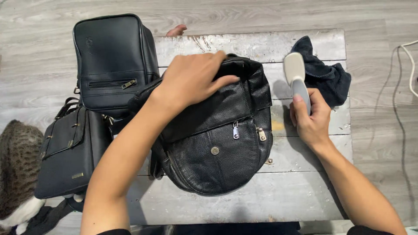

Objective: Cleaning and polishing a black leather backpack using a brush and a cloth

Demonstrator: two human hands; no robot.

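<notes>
Two hands are at work in the head view, and we take the black pebbled-leather backpack with a rounded flap pocket, silver zip pulls and a snap stud (217, 143) as our landmark. It lies in the middle of the weathered whitewashed wooden table (305, 191), its long axis running from the near edge up and slightly right, top end away from us.

Our left hand (193, 80) rests flat on the upper end of the backpack, fingers lightly spread and curled over the open top edge, palm pressing the leather down. The forearm crosses the backpack's left half diagonally from the lower left.

Our right hand (310, 117) hangs just right of the backpack, apart from it, closed around the grey handle of a small brush with a pale oblong head (296, 72). The brush's long axis points away from us, its head sitting up and right of the backpack's top corner. So the backpack lies to the left of this hand, and the brush-holding hand is nearest its right edge.

Behind the brush head, right of the backpack, lies a crumpled dark blue cloth (328, 76). Left of the backpack stand a smooth black rectangular leather bag with a zipped front pocket (113, 56) and, nearer us, a smaller black leather satchel with brass fittings (69, 152). Farther left, a tabby cat (17, 165) sits on the grey plank floor (383, 174).
</notes>
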